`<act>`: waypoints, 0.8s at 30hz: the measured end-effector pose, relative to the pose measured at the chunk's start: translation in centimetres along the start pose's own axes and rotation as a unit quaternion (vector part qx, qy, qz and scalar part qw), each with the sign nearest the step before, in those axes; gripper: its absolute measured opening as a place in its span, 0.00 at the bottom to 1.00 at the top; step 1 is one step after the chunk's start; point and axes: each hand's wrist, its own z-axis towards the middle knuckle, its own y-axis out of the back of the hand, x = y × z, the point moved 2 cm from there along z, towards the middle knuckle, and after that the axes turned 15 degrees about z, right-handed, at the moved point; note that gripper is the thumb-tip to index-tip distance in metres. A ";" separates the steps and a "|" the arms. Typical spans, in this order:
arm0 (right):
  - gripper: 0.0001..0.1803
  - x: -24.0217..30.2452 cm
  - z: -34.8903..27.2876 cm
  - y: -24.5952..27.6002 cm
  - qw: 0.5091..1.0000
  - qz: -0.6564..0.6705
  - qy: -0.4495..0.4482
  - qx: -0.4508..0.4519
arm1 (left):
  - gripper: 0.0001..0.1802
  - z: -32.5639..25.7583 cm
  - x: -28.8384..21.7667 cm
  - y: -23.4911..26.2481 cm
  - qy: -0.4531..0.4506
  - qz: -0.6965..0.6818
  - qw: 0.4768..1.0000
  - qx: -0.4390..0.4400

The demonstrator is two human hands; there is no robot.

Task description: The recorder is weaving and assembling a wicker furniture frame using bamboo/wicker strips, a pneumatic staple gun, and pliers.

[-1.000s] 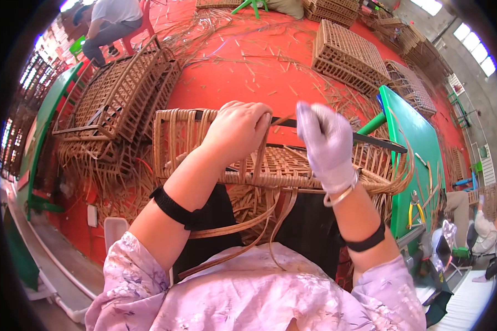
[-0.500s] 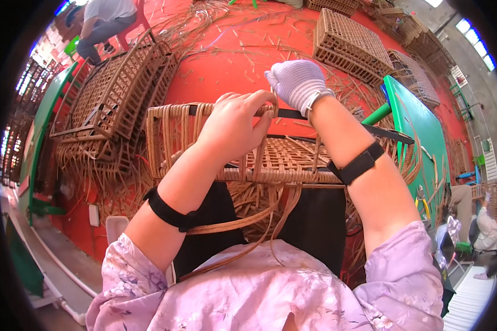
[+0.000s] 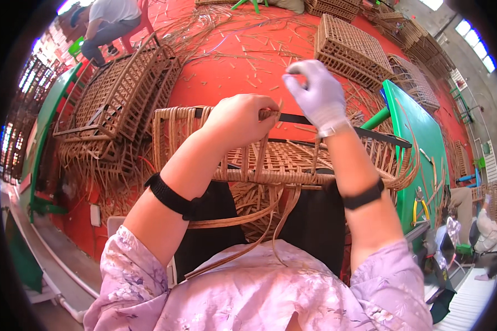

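A woven rattan basket [image 3: 292, 154] with a dark bare strip [image 3: 295, 118] along its far rim rests across my lap. My left hand [image 3: 240, 118], bare, is closed around the far rim and the brown strands wrapped over it. A short strand end [image 3: 281, 103] sticks up beside its fingertips. To the right, my right hand [image 3: 321, 96], in a pale lilac glove, is raised beyond the rim, apart from it. Its thumb and forefinger curl toward each other in a pinch; what is between them, if anything, is too small to tell. Loose rattan strands [image 3: 243, 220] hang from the basket's near side over my lap.
Stacked woven frames [image 3: 110, 99] stand at the left, near a seated person [image 3: 113, 16]. More baskets [image 3: 353, 47] lie at the far right. A green table [image 3: 419, 143] with yellow-handled pliers [image 3: 422, 207] is close on my right. Rattan scraps litter the red floor [image 3: 226, 77].
My right hand has lifted away from the rim and moved to the right, its fingers now curled in a loop. The left hand has turned slightly but keeps its hold on the rim.
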 end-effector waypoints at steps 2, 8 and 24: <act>0.10 2.5 -3.2 1.7 0.996 0.076 -0.041 -0.025 | 0.15 0.2 0.1 -0.3 -0.004 -0.003 1.000 -0.008; 0.20 3.9 -11.2 -0.3 0.910 0.282 -0.299 0.050 | 0.16 0.6 -0.4 -0.1 0.007 0.018 1.000 0.010; 0.17 4.3 -9.1 -0.7 0.978 0.103 -0.176 0.043 | 0.14 0.3 0.0 -0.6 0.008 0.049 0.999 -0.022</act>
